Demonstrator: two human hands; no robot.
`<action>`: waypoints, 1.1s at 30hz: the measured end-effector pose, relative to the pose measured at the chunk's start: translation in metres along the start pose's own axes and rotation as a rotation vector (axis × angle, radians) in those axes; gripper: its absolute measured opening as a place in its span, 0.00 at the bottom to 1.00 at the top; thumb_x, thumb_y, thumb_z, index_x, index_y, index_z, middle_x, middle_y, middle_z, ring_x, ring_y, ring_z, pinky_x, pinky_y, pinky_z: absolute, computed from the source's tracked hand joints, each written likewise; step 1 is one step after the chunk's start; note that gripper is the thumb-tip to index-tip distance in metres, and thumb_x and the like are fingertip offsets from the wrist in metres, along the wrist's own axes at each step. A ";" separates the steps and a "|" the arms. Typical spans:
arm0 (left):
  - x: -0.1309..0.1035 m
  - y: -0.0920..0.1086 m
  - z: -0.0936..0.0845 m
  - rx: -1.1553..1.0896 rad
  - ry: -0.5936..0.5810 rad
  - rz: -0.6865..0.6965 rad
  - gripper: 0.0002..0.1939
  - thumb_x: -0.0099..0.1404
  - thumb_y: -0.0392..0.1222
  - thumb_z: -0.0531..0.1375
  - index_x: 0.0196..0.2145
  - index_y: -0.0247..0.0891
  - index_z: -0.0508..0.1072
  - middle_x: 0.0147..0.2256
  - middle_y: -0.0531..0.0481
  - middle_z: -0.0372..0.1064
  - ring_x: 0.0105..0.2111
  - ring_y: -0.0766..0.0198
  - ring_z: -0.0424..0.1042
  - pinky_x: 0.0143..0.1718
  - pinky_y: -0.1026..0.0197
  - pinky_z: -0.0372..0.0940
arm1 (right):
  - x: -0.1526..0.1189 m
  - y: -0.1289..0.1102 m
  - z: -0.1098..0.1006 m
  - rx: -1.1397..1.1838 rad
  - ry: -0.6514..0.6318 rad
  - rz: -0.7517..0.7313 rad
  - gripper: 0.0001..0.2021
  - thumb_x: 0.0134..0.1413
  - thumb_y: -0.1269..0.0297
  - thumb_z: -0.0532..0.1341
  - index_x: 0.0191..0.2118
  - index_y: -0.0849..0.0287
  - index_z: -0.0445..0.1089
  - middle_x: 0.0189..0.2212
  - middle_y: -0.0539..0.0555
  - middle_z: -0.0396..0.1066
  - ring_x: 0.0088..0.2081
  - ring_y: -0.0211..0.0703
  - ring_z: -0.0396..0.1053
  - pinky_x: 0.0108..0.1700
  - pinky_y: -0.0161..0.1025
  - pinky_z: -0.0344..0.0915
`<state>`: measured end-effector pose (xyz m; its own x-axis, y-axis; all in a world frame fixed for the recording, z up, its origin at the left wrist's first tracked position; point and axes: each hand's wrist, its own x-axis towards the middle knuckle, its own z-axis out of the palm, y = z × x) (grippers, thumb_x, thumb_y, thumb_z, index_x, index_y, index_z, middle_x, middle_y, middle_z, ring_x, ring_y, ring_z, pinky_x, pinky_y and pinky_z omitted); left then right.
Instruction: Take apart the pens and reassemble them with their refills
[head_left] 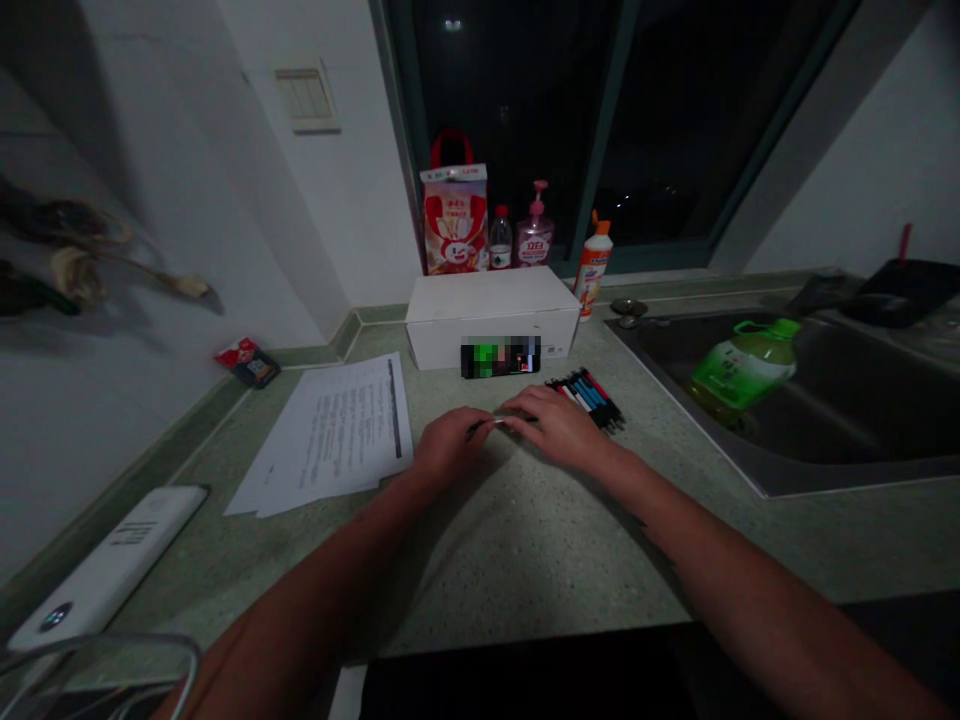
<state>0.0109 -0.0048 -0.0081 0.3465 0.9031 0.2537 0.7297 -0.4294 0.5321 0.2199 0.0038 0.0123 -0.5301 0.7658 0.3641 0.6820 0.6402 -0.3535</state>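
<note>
Close together over the middle of the counter, my two hands pinch a thin, pen-like object (501, 420), partly hidden by the fingers. My left hand (454, 440) is closed on its dark left end. Fingers of my right hand (553, 424) are closed on its right part. Just behind my right hand lies a row of several pens (592, 395), black, blue, red and white. A phone (501, 358) with a lit, partly blurred screen leans against a white box (491, 300) beyond my hands. Printed sheets of paper (337, 430) lie to the left.
At the right is a sink (840, 400) with a green-labelled jug (746, 368) in it. Bottles and a red bag (455, 222) stand behind the box. A white device (112, 565) lies front left; a small red and dark packet (249, 362) rests by the wall.
</note>
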 end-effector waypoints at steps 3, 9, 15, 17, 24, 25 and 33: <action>-0.001 0.002 0.003 -0.024 -0.023 0.048 0.12 0.70 0.45 0.57 0.44 0.43 0.79 0.42 0.48 0.78 0.43 0.58 0.74 0.47 0.58 0.65 | 0.000 -0.006 0.001 0.000 -0.045 -0.014 0.10 0.65 0.60 0.59 0.43 0.58 0.74 0.39 0.56 0.74 0.44 0.47 0.69 0.46 0.41 0.63; 0.000 0.001 -0.003 -0.036 -0.002 -0.082 0.15 0.66 0.41 0.61 0.51 0.43 0.75 0.47 0.47 0.77 0.46 0.56 0.74 0.50 0.56 0.65 | 0.001 0.011 -0.008 -0.035 -0.052 0.075 0.07 0.64 0.67 0.59 0.38 0.57 0.75 0.38 0.56 0.74 0.42 0.46 0.69 0.45 0.41 0.62; 0.001 0.000 -0.009 -0.007 -0.002 -0.152 0.13 0.66 0.44 0.60 0.48 0.43 0.76 0.42 0.48 0.78 0.41 0.57 0.75 0.45 0.57 0.65 | 0.001 0.024 -0.016 -0.046 -0.060 0.133 0.07 0.62 0.71 0.59 0.37 0.58 0.75 0.37 0.56 0.74 0.42 0.46 0.70 0.45 0.40 0.63; 0.001 0.000 -0.009 -0.019 -0.002 -0.132 0.10 0.67 0.44 0.59 0.43 0.43 0.77 0.41 0.49 0.78 0.40 0.58 0.75 0.43 0.58 0.65 | 0.001 0.021 -0.015 -0.036 -0.066 0.129 0.07 0.62 0.70 0.59 0.37 0.58 0.75 0.37 0.56 0.73 0.42 0.46 0.70 0.45 0.40 0.63; 0.002 -0.001 -0.006 0.050 -0.002 -0.162 0.09 0.67 0.44 0.58 0.40 0.42 0.77 0.39 0.48 0.78 0.38 0.57 0.74 0.40 0.58 0.64 | -0.001 0.034 -0.020 -0.062 -0.123 0.172 0.07 0.61 0.71 0.59 0.35 0.58 0.76 0.36 0.56 0.74 0.40 0.45 0.71 0.43 0.39 0.63; 0.002 -0.002 -0.006 0.075 -0.011 -0.161 0.09 0.67 0.44 0.57 0.40 0.42 0.77 0.39 0.47 0.78 0.38 0.57 0.74 0.40 0.58 0.64 | -0.001 0.039 -0.021 -0.050 -0.133 0.171 0.07 0.61 0.70 0.60 0.35 0.58 0.76 0.36 0.56 0.74 0.39 0.45 0.71 0.42 0.38 0.63; -0.002 0.002 -0.004 0.188 -0.130 -0.069 0.08 0.66 0.42 0.58 0.38 0.44 0.78 0.39 0.47 0.78 0.39 0.55 0.73 0.38 0.58 0.62 | -0.005 0.043 -0.016 0.064 -0.344 0.180 0.08 0.55 0.73 0.61 0.33 0.55 0.77 0.32 0.51 0.78 0.34 0.43 0.74 0.36 0.35 0.63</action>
<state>0.0098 -0.0074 -0.0042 0.3563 0.9279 0.1100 0.8467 -0.3704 0.3820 0.2604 0.0263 0.0093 -0.5499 0.8351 -0.0153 0.7527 0.4876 -0.4423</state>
